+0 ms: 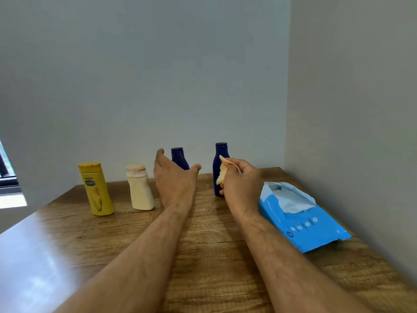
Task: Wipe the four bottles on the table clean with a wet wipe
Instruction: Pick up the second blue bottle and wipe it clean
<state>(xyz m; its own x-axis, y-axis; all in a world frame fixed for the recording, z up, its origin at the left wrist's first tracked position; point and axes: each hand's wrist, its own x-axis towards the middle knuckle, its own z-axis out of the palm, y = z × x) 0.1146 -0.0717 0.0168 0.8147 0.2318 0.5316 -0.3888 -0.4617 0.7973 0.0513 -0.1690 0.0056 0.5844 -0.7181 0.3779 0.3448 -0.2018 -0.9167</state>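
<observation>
My right grip (237,177) pinches a crumpled yellowish wipe (222,171) against the smooth navy bottle (218,168); my left grip (174,175), at its nine o'clock, is spread wide and holds nothing.

R hand (242,179) pinching wipe (222,172) by far-right navy bottle (219,168); L hand (174,175) spreading open before 2nd navy bottle (179,158).

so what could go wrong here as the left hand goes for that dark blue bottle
1. The left hand is open in front of the left blue bottle; the tall, narrow bottle could tip if bumped.
2. The cream bottle stands beside that forearm and already looks tilted, so a sideways brush might topple it.
3. The right hand pinches a small crumpled wipe against the right blue bottle; pressing one-handed could push it over.
</observation>
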